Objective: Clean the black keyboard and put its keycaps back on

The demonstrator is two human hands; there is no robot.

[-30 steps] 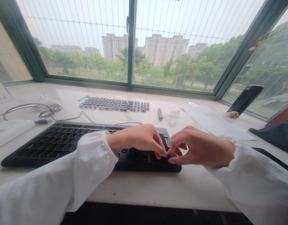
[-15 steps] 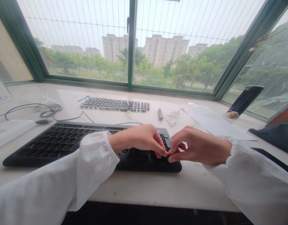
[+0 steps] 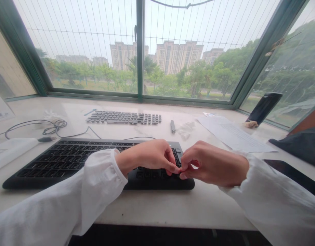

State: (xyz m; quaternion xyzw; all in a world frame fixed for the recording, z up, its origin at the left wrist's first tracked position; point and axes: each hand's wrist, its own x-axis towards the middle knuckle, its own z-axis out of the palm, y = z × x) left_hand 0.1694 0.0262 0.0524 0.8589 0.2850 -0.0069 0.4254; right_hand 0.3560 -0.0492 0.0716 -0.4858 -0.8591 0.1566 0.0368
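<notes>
A black keyboard base with its keycaps off lies on the white sill, partly covered by my forearm and hands. My left hand is over its right part, thumb and fingers pinched together. Coming from the right, my right hand is pinched too, its fingertips meeting those of the left above the number-pad corner. Whatever sits between the fingertips is too small or hidden to name. Behind the base, loose dark keycaps are laid out in keyboard order.
Past the base stands a small grey stick-like object beside crumpled clear plastic. A black cable coils at the left, near a white box. Paper sheets and a dark phone-like slab are at the right.
The view has shifted slightly, so the scene sits a little lower and further left. Both hands stay pinched together over the same corner of the keyboard base.
</notes>
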